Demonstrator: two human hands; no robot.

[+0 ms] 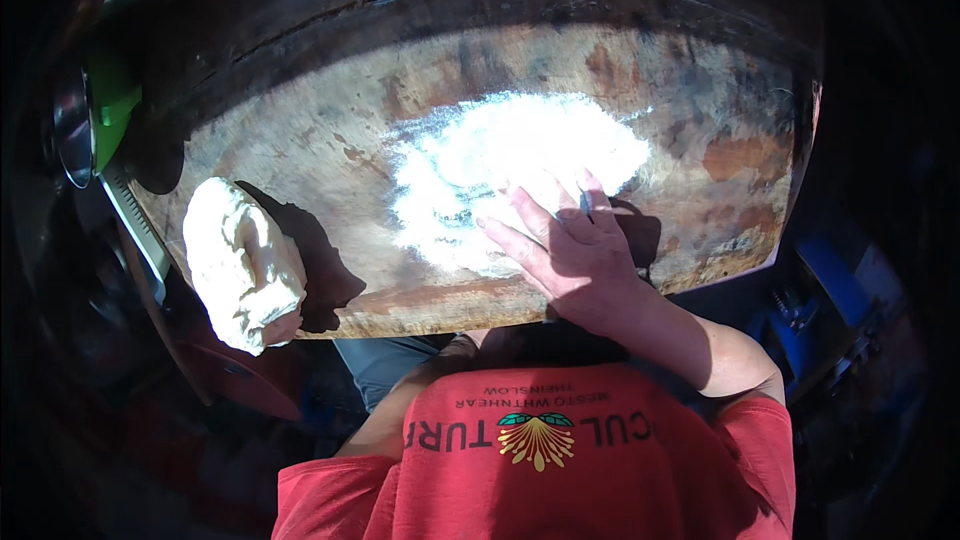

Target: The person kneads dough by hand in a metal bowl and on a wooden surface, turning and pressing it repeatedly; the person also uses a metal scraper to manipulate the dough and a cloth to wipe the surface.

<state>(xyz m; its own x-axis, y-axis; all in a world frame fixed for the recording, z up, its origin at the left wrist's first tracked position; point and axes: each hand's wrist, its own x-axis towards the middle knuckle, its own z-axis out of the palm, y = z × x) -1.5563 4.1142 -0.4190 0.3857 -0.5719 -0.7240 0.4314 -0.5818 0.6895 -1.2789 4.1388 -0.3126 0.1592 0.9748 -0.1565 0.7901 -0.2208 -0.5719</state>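
Note:
A bright white patch of flour [540,130] is spread across the middle of the worn wooden table [330,155]. My right hand [575,240] lies over the near right part of the flour, palm down with its fingers spread, holding nothing. At the near left edge sits a large, lumpy mass of pale dough [235,260], throwing a dark shadow to its right. My left forearm [425,380] runs in under the near table edge, close to my body; the left hand is mostly hidden there, and its fingers cannot be made out.
Beyond the left edge are a green object [117,110], a round shiny rim [72,130] and a long pale strip with slots [140,230]. Blue items [835,280] stand off to the right. The far part of the table is in deep shadow.

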